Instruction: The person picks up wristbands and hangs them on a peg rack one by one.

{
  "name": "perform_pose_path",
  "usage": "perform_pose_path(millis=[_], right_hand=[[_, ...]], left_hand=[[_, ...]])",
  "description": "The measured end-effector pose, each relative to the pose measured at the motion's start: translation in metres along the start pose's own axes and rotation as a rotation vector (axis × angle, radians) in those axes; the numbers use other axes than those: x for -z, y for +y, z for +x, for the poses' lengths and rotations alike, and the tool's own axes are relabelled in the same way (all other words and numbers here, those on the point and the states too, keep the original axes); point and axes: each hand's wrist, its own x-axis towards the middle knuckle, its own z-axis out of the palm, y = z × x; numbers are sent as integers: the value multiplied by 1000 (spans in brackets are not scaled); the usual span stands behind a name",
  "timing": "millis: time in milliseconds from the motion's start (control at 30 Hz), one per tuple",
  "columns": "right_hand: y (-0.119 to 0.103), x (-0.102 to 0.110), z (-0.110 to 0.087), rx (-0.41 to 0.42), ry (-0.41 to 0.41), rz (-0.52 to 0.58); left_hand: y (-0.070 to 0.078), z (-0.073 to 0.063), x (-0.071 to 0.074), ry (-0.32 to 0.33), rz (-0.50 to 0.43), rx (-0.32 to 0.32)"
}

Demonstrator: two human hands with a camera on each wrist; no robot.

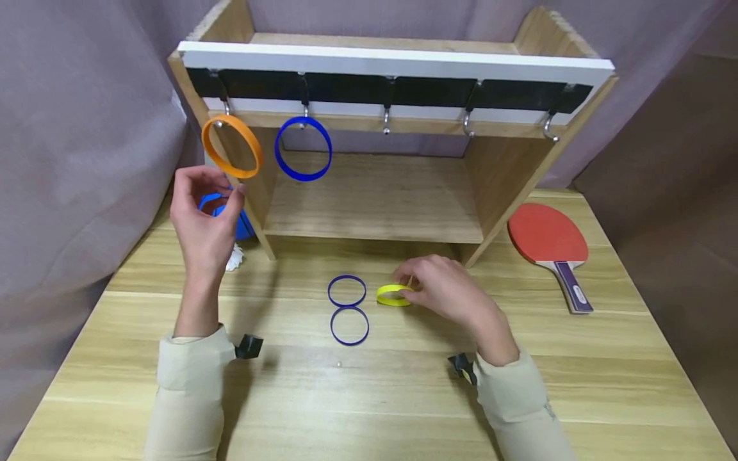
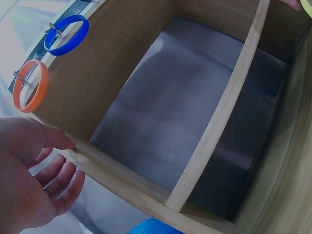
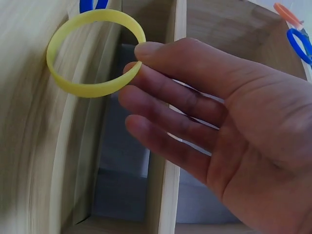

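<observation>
My right hand (image 1: pixel 446 291) pinches a yellow silicone wristband (image 3: pixel 92 90) at its edge between thumb and forefinger, low over the table in front of the shelf. The other fingers (image 3: pixel 165 124) extend behind it. Empty, my left hand (image 1: pixel 202 211) hovers by the shelf's left side panel, its fingers loosely bent; in the left wrist view its thumb overlaps the panel's edge. Just above that hand an orange wristband (image 1: pixel 252 144) hangs on the leftmost hook, and a blue wristband (image 1: pixel 303 175) hangs on the hook beside it. Two dark blue wristbands (image 1: pixel 364 291) lie flat on the table, left of the yellow one.
The wooden shelf (image 1: pixel 375 192) stands at the back, with a row of several metal hooks (image 1: pixel 386 121) along its front. A red table-tennis bat (image 1: pixel 548 234) lies at right. Behind my left hand are a blue object (image 1: pixel 245 224) and a white shuttlecock (image 1: pixel 235 258).
</observation>
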Motion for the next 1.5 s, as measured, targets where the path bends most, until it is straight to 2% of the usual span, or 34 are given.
perform_pose_path(millis=[233,367,433,500,633,733,800,900,1000,1100,1500], right_hand=[[-3,-4,0,41,4,-19],[-10,3,-2,76,77,10],[-16,9,-4,94,132,98],[-24,17,-5,103,200,264],[-39,34,-5,128,388,792],[-51,46,0,204,553,1160],[-60,53,6,269,648,1339],[-72,63,17,336,762,1512],[-78,70,27,358,848,1566],[-80,70,36,359,884,1589],[-61,52,47,264,849,1694]], left_hand=[[0,-1,4,3,11,-3],[-1,-1,5,5,9,-4],[-1,-1,6,4,8,-6],[-1,-1,7,8,4,-6],[-2,0,6,7,-1,-5],[-2,0,5,-3,6,-2],[-2,0,4,-8,3,1],[-2,0,3,-8,2,4],[-1,0,3,-9,0,4],[-1,0,2,-12,2,-3],[-1,1,2,-16,8,-24]])
